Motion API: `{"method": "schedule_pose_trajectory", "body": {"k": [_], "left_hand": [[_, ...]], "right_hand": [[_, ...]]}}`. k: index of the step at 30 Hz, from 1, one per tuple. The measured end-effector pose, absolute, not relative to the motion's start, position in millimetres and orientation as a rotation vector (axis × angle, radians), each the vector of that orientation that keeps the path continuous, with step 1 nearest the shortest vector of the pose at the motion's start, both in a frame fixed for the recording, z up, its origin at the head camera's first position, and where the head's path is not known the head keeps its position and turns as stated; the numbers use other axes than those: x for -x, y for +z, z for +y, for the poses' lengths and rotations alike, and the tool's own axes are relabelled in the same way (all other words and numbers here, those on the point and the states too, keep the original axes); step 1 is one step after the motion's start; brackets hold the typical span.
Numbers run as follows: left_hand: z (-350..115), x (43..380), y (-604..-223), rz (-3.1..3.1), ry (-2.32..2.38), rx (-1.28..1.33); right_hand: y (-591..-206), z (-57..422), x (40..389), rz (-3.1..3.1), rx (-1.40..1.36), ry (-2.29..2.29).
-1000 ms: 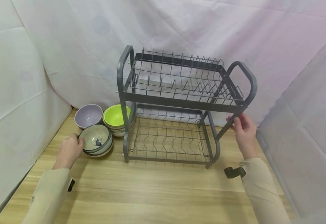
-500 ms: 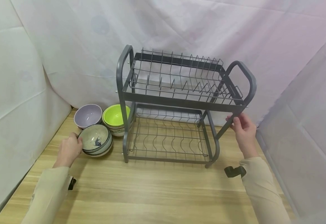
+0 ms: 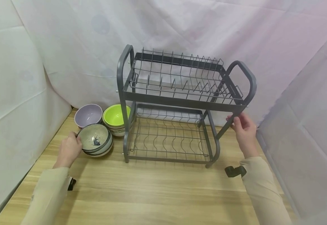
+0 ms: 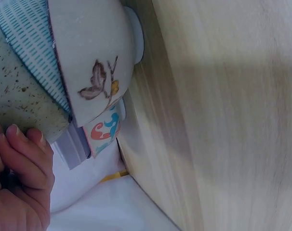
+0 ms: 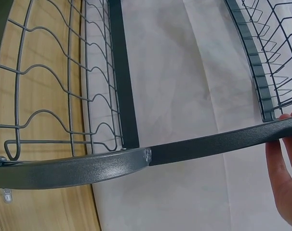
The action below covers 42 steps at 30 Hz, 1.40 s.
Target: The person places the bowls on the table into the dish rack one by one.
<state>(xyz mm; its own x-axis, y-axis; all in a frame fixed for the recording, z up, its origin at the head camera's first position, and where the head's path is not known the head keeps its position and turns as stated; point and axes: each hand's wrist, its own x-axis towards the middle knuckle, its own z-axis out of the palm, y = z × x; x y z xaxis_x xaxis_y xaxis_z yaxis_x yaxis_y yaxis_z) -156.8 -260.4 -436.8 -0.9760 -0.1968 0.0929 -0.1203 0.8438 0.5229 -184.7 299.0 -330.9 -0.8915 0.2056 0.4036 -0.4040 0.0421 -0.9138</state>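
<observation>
My left hand (image 3: 68, 150) pinches the left rim of a speckled bowl (image 3: 91, 134) with a dark blue motif inside, topmost in a stack at the left. In the left wrist view, curled fingers lie against the speckled bowl's outside; beneath it sit a teal-dashed bowl (image 4: 33, 43) and a white bowl with a brown leaf (image 4: 95, 48). At the right, my right hand (image 3: 245, 134) holds the right upright of a grey two-tier dish rack (image 3: 185, 102), just below the upper tier. Fingers show behind the rack's bar (image 5: 208, 145) in the right wrist view.
Behind the speckled stack stand a purple bowl (image 3: 88, 115) and a lime green bowl (image 3: 115, 115), each atop other bowls. The lime stack is partly behind the rack's left leg. White cloth (image 3: 180, 25) encloses the wooden table (image 3: 152, 193) at the back and sides.
The speckled bowl has shifted slightly left on its stack, along with my left hand. My right hand keeps its hold on the rack.
</observation>
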Motion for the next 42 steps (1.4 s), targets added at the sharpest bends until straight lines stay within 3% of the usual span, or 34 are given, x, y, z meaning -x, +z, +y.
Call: {"method": "schedule_pose_trajectory", "body": {"k": [17,42], "left_hand": [[-256,127,-396,-2.681,-0.633,-0.092],[-202,85,-395,-2.627,-0.606,0.246]], "right_hand": [[-332,299,184,-1.9,-0.181,1.878],[-333,297,187,-1.844,-0.159,1.906]]}}
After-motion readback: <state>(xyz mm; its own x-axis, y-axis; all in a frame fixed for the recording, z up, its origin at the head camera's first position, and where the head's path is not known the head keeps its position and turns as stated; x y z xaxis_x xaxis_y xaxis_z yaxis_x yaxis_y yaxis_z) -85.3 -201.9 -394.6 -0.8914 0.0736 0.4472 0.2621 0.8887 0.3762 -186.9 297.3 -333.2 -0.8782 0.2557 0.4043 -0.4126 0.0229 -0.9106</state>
